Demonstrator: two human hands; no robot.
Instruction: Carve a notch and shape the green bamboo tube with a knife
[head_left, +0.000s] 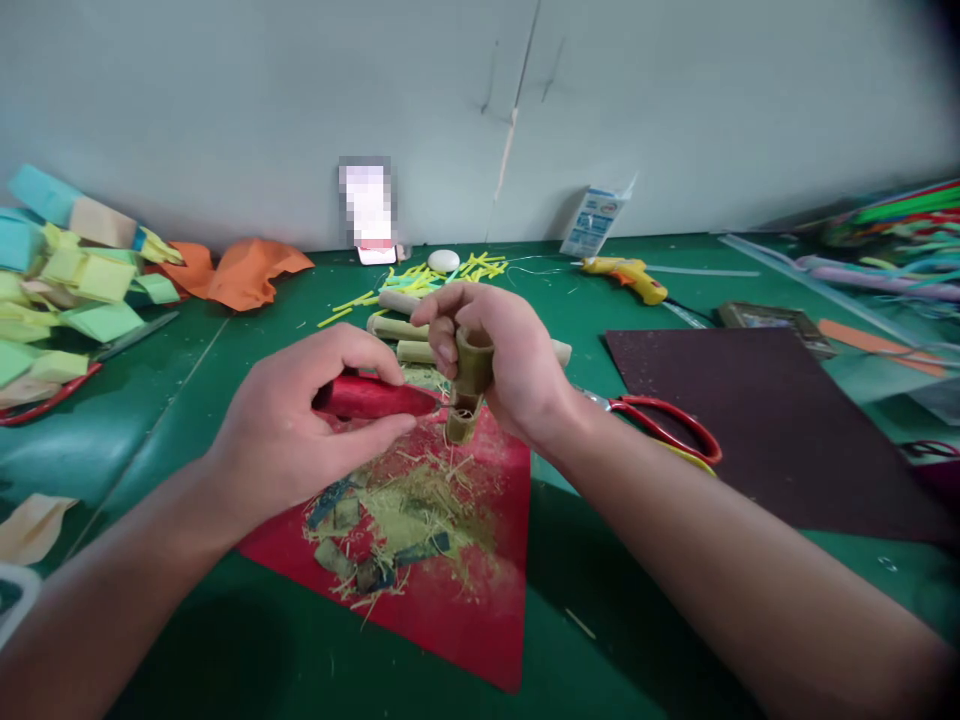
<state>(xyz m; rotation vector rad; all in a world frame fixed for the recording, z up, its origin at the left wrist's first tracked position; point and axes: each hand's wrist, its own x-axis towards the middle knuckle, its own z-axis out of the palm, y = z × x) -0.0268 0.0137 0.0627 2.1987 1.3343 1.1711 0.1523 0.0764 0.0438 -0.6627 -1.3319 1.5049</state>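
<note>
My left hand [300, 410] is closed around a red-handled tool [371, 398] with a thin metal tip. That tip points right and meets the notched lower part of a short bamboo tube [474, 365]. Fingers of my right hand [502, 355] wrap round the tube, which stands roughly upright with its open end facing up. Whether the tip is a blade or a spike is too small to tell. Below both hands lies a red sheet [495, 600] strewn with bamboo shavings [427, 500] and scraps. More bamboo pieces [390, 328] lie just behind my hands.
Red-handled scissors [667, 425] lie right of my right wrist, beside a dark brown sheet [750, 430]. Farther back are a yellow glue gun [626, 278], yellow strips [480, 268] and a phone [367, 210] against the wall. Folded paper pieces [82, 285] are heaped at the left.
</note>
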